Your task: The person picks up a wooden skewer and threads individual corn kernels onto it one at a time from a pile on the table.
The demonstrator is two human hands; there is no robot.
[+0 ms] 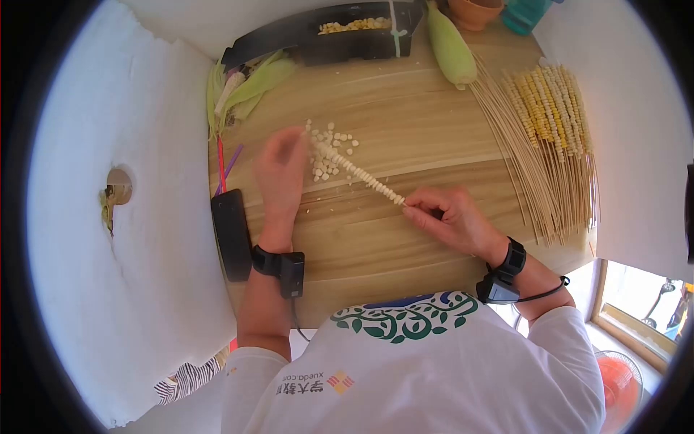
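Observation:
My right hand (452, 215) pinches the lower end of a skewer of pale corn kernels (365, 178). Threaded kernels cover most of the visible stick, which slants up to the left over the wooden table (376, 249). At its far end is my left hand (283, 163), fingers curled near the tip but smeared by motion, so what they hold cannot be made out. Loose corn kernels (332, 165) lie in a small scattered pile beside the left fingers and partly under the skewer.
Filled corn skewers (553, 108) and bare sticks (517, 155) lie at the right. At the back are a black container (296, 40) with kernels and a corn cob (450, 47). Husks (260, 87) and a black phone-like object (230, 235) are at the left.

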